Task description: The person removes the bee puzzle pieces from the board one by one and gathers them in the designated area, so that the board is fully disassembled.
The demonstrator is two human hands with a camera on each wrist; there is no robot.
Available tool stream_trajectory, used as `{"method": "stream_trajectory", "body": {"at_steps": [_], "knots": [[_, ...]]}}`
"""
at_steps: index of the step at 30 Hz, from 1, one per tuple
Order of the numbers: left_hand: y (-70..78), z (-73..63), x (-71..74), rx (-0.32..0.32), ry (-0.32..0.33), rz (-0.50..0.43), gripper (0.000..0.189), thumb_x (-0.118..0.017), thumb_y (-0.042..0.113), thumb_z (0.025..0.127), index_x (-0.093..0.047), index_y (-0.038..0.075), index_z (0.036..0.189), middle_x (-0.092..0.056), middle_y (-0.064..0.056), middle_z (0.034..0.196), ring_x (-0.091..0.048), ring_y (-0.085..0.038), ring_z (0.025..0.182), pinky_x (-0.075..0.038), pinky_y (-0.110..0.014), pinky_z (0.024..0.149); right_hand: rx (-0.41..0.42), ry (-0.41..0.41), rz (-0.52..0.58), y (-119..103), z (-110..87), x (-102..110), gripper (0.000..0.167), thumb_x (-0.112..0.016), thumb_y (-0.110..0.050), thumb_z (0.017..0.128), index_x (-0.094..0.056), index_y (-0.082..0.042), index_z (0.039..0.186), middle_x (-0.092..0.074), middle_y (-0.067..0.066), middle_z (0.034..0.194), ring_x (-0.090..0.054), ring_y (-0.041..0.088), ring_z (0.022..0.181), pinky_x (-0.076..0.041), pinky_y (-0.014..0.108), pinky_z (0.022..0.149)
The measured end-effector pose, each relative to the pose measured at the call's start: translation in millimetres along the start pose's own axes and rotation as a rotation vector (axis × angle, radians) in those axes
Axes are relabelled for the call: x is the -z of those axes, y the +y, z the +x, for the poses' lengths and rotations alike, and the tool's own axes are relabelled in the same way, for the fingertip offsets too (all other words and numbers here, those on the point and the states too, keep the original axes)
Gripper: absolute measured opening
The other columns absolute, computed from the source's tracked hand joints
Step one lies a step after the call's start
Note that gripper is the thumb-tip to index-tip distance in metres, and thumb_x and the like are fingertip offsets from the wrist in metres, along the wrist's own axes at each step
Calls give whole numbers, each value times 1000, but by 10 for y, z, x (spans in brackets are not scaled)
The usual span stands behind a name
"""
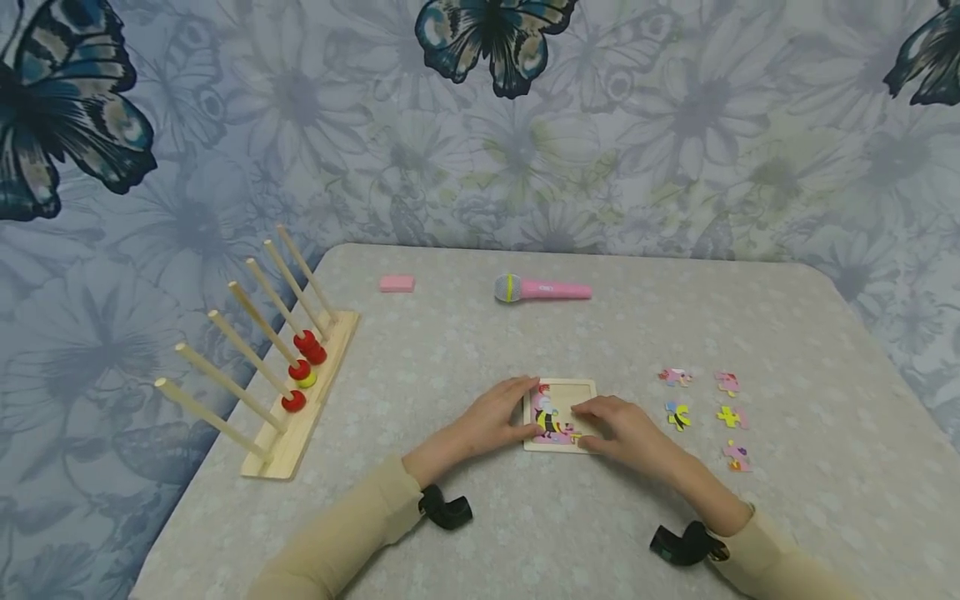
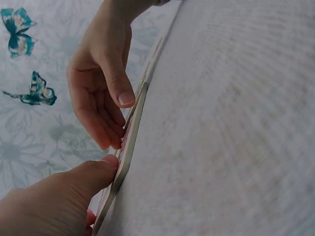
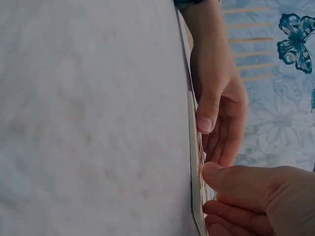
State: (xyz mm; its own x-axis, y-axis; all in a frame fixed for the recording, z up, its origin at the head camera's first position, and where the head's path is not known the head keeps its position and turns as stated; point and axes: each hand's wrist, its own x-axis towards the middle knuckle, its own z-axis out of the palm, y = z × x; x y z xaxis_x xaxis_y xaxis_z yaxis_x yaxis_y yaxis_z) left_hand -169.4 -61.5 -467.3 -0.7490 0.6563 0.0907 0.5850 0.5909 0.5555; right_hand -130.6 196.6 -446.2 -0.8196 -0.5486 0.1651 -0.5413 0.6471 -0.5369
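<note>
A small wooden puzzle tray [image 1: 562, 447] lies on the table, with bee-picture pieces [image 1: 551, 423] filling its left and lower part. Bare wood shows at its upper right. My left hand [image 1: 491, 417] grips the tray's left side, its thumb [image 2: 101, 169] on the near part of the rim and its fingers toward the far corner. Over the tray's right side is my right hand [image 1: 630, 433], thumb and fingers bent and spread apart. Its thumb [image 3: 216, 172] touches the tray near the lower right pieces. No piece shows between its fingers; what lies beneath them is hidden.
Several loose puzzle pieces [image 1: 678, 415] lie to the right. A wooden peg stand [image 1: 330, 367] with red and yellow rings is at the left. Farther back lie a pink microphone [image 1: 551, 289] and a pink block [image 1: 397, 283], before the papered wall [image 1: 480, 167].
</note>
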Motion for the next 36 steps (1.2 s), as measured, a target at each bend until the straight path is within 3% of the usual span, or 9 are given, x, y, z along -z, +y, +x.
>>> {"method": "stream_trajectory", "body": {"at_steps": [3,9,23,29,36], "knots": [[2,4,-18,-1,0,7,73,-66,40,88,-34,4,145,-40,-15,143,-34,-25,133,-29,-38,109,21,11,-25,-29,-1,-63,39,-76,-12,80,-63,-2,115,-63,9,111,-58,26,104,-47,44,88],[-1,4,-7,-2,9,14,73,-66,40,88,-35,5,144,-40,-14,143,-34,-25,133,-30,-37,108,41,24,29,-83,-6,-97,34,-75,-9,80,-66,-3,112,-65,5,108,-59,23,103,-48,44,88],[-16,7,-17,-19,11,15,75,-66,41,88,-35,3,144,-41,-16,142,-36,-27,132,-30,-38,108,-5,112,106,-129,5,-209,36,-78,-6,77,-64,-3,110,-62,1,104,-57,17,100,-48,41,87],[-37,14,-33,-21,15,15,74,-66,41,88,-35,4,144,-41,-15,143,-35,-26,132,-30,-38,108,52,135,89,-104,25,-225,36,-78,-4,76,-64,-4,108,-60,0,104,-55,17,100,-48,41,85],[-37,17,-24,-20,7,14,74,-66,40,88,-35,3,144,-41,-17,142,-36,-26,132,-30,-38,108,143,154,-4,-86,50,-187,26,-76,-4,77,-67,-5,101,-61,0,100,-55,16,95,-50,35,75]]}}
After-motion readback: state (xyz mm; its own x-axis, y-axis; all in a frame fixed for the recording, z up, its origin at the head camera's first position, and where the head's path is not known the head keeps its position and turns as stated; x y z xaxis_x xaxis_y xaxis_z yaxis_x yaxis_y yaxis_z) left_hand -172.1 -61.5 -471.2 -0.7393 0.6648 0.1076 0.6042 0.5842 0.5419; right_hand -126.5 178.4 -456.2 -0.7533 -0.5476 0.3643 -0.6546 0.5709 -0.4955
